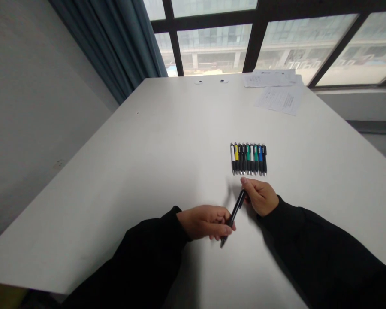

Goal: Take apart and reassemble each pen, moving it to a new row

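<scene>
A black pen [237, 209] slants between my two hands above the white table [167, 141]. Its lower part is pinched between the thumb and fingers of my left hand [207, 222], with the tip poking out below. At its upper end, the thumb and fingers of my right hand [261, 196] are closed on the pen and hide that end. Just beyond my right hand lies a row of several click pens [248, 159], side by side, with white, yellow, black, green and blue barrels and dark grips.
Printed papers [281, 98] lie overlapping at the far right of the table. Two small round fittings [224, 81] sit near the back edge. A blue curtain [116, 43] hangs at the left, beside a dark-framed window [215, 47]. A grey wall [35, 107] runs along the left.
</scene>
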Tool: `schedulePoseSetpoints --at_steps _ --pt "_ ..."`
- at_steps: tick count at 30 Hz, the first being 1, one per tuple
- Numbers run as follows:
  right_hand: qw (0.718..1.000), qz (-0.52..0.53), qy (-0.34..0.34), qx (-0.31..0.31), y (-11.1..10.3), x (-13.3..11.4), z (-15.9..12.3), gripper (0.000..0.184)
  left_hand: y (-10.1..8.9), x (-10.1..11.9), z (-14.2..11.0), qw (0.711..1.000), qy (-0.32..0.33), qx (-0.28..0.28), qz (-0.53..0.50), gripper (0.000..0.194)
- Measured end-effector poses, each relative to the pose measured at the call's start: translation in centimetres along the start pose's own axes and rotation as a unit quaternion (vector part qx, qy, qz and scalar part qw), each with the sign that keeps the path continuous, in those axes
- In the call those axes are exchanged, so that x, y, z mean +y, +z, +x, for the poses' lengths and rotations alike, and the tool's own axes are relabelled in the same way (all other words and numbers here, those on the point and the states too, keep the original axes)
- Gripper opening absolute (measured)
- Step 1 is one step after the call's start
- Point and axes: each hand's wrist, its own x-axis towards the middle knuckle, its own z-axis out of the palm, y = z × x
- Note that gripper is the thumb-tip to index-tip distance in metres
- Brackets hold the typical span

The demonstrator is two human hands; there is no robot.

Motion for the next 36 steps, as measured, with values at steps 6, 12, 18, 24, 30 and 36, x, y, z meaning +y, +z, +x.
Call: schedulePoseSetpoints --at_steps 6,12,18,24,30,36 --pt "0.987 0.107 -0.044 -0.11 1.3 -0.3 -0.3 0.054 1.2 -0.8 2.1 0.99 0.085 0.055 -0.094 0.041" --pt "0.977 0.037 -0.089 -0.192 0.7 -0.5 -0.4 0.04 -1.1 -1.0 1.9 0.927 0.216 0.295 -0.081 0.026" --pt "0.966 -0.001 -0.109 -0.235 0.3 -1.0 -0.2 0.05 -0.6 -0.6 1.4 0.92 0.224 0.319 0.023 0.024" --pt "0.95 0.009 -0.137 -0.281 0.3 -0.8 0.0 0.052 -0.3 -0.1 0.5 0.91 0.2 0.276 0.235 0.027" --pt "0.959 0.004 -0.135 -0.249 0.3 -0.8 -0.2 0.045 -0.3 -0.3 0.8 0.928 0.174 0.278 0.179 0.04" --pt "0.958 -0.026 -0.208 -0.194 0.8 -0.6 -0.8 0.032 -0.1 -0.3 0.9 0.935 0.16 0.292 0.12 0.05"
